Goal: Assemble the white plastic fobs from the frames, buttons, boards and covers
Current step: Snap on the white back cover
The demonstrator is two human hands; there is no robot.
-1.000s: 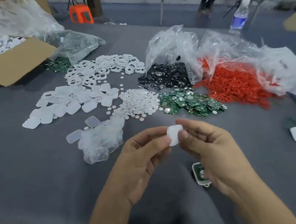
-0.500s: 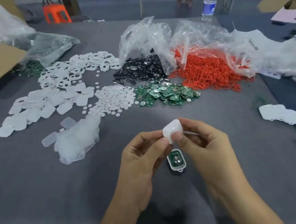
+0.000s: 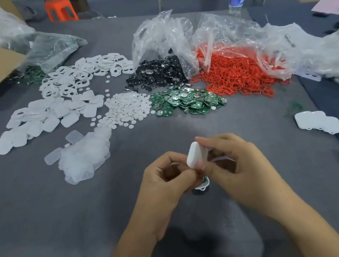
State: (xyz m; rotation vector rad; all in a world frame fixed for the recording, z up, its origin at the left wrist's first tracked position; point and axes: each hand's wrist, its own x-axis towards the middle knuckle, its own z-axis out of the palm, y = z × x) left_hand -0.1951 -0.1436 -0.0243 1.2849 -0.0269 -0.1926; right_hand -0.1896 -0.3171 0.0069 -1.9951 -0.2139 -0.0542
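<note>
Tipped cover further on edge since earlier, lower centre. Pinched between left hand and right hand, above half-built fob on worktop. Could slip or seat crooked if pressed misaligned.

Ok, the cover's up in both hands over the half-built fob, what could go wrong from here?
1. The left hand and right hand pinch the white cover only by its edges, so it may slip or seat skewed.
2. The half-built fob lies on the table mostly hidden beneath the hands, so a finger could knock it aside.
</note>
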